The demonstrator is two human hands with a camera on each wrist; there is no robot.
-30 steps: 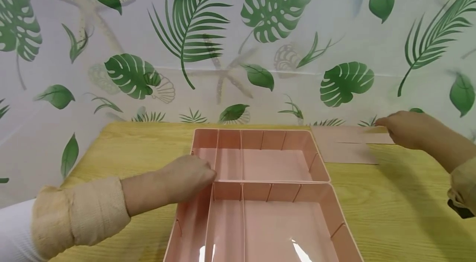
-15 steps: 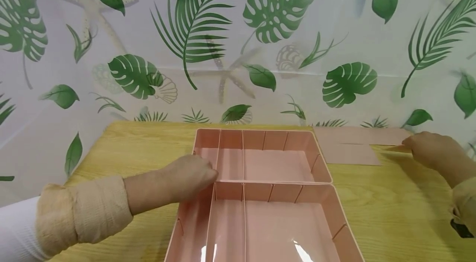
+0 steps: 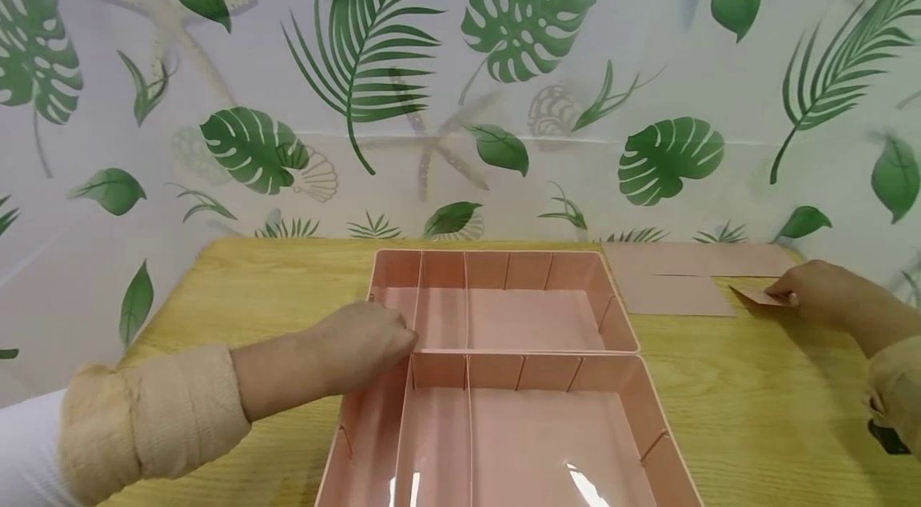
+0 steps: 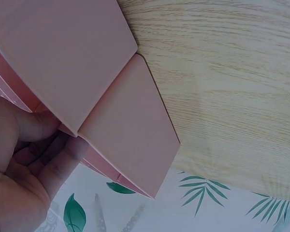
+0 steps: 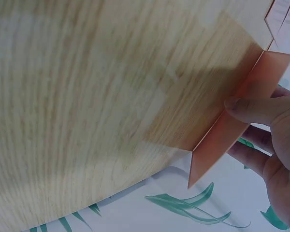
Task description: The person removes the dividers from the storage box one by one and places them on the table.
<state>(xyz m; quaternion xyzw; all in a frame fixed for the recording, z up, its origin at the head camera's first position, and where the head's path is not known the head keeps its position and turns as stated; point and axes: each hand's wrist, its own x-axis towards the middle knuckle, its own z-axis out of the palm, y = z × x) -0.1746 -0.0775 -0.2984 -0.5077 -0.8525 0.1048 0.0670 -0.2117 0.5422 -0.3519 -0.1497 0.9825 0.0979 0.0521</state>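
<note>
Two pink divided organizer trays, a far one (image 3: 532,311) and a near one (image 3: 550,435), stand end to end on the table. My left hand (image 3: 356,347) grips them at their left side where they meet. In the left wrist view, the thumb and fingers of the left hand (image 4: 31,159) hold the rims beside the seam. Off to the right, my right hand (image 3: 823,295) pinches a thin pink divider panel (image 3: 759,297). The right wrist view shows that panel (image 5: 232,125) tilted, its lower long edge at the tabletop and the thumb against its face.
More flat pink panels (image 3: 679,297) lie at the back right of the wooden table (image 3: 727,395), beside the far tray. A leaf-patterned cloth (image 3: 432,91) hangs behind the table's back edge.
My right hand has drawn back toward me from the flat panels, bringing a panel away from them. The left hand keeps its hold on the trays.
</note>
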